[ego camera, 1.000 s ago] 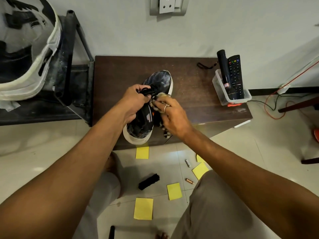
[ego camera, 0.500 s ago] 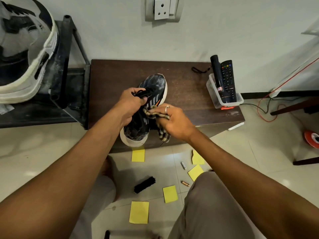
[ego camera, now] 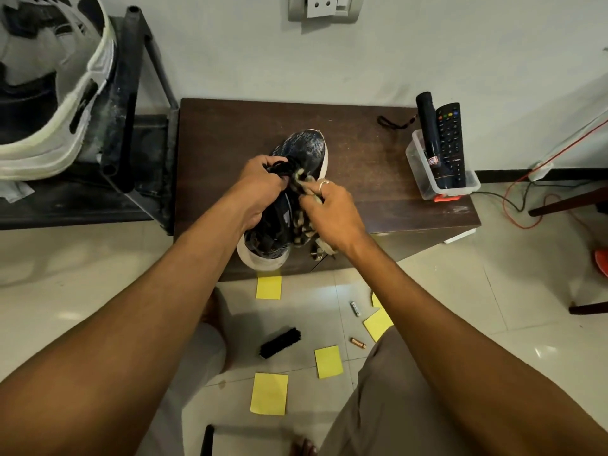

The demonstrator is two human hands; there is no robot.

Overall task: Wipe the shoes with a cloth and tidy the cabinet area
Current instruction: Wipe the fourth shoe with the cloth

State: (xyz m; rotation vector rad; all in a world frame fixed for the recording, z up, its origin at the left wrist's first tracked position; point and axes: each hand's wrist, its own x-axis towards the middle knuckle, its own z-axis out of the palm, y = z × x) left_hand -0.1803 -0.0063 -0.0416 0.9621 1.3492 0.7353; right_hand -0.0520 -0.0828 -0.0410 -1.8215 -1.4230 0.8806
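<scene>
A dark blue sneaker (ego camera: 304,149) with a white sole lies on the low brown cabinet (ego camera: 230,133), its toe pointing to the wall and its heel over the front edge. My left hand (ego camera: 260,189) grips the shoe at the laces. My right hand (ego camera: 332,215) holds a checked cloth (ego camera: 304,230) bunched against the shoe's right side, near the laces. The cloth's tail hangs below my right hand.
A clear tub (ego camera: 424,174) with a torch and a remote (ego camera: 449,143) stands at the cabinet's right end. Yellow sticky notes (ego camera: 269,393), a black brush (ego camera: 280,342) and two batteries (ego camera: 358,342) lie on the tiled floor. A dark rack (ego camera: 131,93) with another shoe stands left. Cables (ego camera: 523,205) run right.
My right hand with the cloth slid down the shoe's side toward me, then back up to the laces. My left hand kept its grip on the shoe.
</scene>
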